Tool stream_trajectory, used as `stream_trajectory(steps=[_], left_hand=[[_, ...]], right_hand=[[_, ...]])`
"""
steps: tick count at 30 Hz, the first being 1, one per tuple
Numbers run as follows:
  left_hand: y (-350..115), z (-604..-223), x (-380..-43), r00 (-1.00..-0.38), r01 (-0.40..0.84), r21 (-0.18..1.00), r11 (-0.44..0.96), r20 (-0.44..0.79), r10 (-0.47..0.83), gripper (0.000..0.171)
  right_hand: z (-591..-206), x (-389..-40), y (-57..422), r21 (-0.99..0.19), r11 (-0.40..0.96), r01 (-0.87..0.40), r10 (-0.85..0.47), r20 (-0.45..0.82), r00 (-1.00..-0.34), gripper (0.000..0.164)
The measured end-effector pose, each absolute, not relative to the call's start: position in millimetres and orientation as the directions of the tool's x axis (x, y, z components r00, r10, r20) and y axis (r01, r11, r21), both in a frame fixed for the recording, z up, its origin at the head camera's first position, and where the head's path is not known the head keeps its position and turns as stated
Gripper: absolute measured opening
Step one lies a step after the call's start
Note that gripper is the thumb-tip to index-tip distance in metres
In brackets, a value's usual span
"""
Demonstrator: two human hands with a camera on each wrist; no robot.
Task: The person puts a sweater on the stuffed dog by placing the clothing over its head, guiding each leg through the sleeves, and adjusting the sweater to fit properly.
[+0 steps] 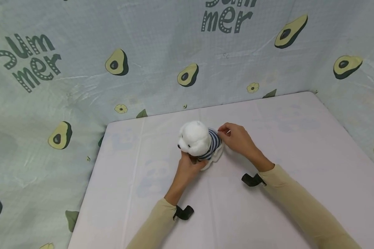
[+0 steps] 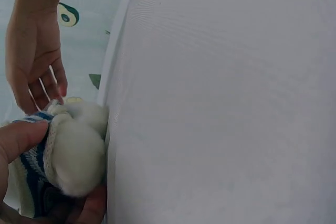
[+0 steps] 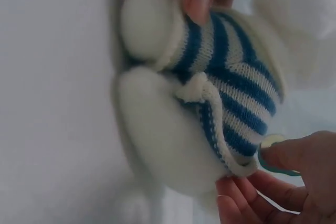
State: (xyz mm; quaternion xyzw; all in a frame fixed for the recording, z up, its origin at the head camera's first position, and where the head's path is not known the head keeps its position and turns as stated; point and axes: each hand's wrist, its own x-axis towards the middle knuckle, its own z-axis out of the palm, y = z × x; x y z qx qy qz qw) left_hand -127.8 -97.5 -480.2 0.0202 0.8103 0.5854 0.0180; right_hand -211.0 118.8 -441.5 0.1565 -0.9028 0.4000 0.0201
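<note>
A white plush dog [image 1: 195, 137] in a blue-and-white striped knit sweater [image 1: 214, 140] stands on the table, its head toward the left. My left hand [image 1: 188, 167] grips its front under the chin; in the left wrist view the thumb lies over the sweater [image 2: 32, 153] beside a white paw. At the dog's rear, my right hand [image 1: 236, 137] pinches the sweater's hem between thumb and fingers. The right wrist view shows that cream hem [image 3: 214, 106] loose and partly folded back above the white hind part [image 3: 157, 129].
A pale table [image 1: 252, 214] lies under both arms. Behind it and at its sides hangs a light sheet [image 1: 156, 41] printed with avocados and lettering. Black wrist-worn devices [image 1: 184, 212] stick out from both beige sleeves [image 1: 305, 204].
</note>
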Motion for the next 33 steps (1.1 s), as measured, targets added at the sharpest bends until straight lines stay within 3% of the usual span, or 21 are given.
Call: stream_trajectory(steps=[4,9,20,26,29,33], left_hand=[[-96.0,-481.5,-128.5,-0.998,0.029,0.959,0.281,0.01,0.069,0.085],[-95.1,-483.0,-129.4,-0.996,0.064,0.94,0.336,0.039,0.079,0.082],[-91.3,-480.2,-132.2,-0.995,0.069,0.921,0.383,0.035,0.095,0.09],[-94.4,-479.8,-131.9,-0.993,0.072,0.908,0.412,0.027,0.114,0.087],[-102.1,-478.6,-131.0,-0.986,0.04,0.909,0.415,-0.032,0.163,0.087],[-119.7,-475.7,-133.2,-0.959,0.002,0.906,0.423,-0.119,0.258,0.073]], right_hand=[[-438.9,-221.6,112.4,-0.695,0.65,-0.306,-0.276,0.159,-0.948,0.025],[-440.8,-232.9,112.4,-0.652,0.705,-0.279,-0.278,0.107,-0.955,0.021],[-449.8,-240.0,118.9,-0.553,0.81,-0.194,-0.19,0.065,-0.98,0.017],[-453.2,-235.6,118.2,-0.578,0.781,-0.237,-0.204,0.123,-0.971,0.017],[-453.1,-227.4,119.4,-0.58,0.766,-0.277,-0.213,0.179,-0.961,0.015],[-452.1,-214.8,121.8,-0.591,0.719,-0.366,-0.244,0.279,-0.929,0.013]])
